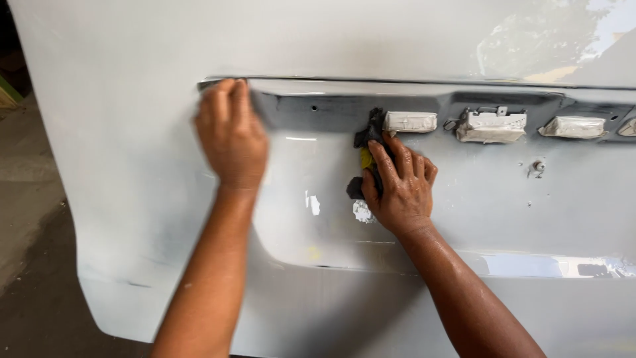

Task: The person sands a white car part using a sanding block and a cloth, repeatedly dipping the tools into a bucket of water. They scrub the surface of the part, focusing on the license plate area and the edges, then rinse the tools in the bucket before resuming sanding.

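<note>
Against the pale primed car panel (132,199), the right hand (397,189) presses a dark sanding pad (371,132) with flattened fingers (387,162) below the masked fittings (411,121), while the left hand (230,136) rests flat, fingers together, at the recess's upper left corner.

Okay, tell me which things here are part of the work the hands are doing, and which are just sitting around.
In use:
- right hand pressing a dark pad
- left hand resting on the panel's recess edge
- pale grey car panel

Just there:
- three taped-over fittings in the recess
- small bolt
- concrete floor
</note>
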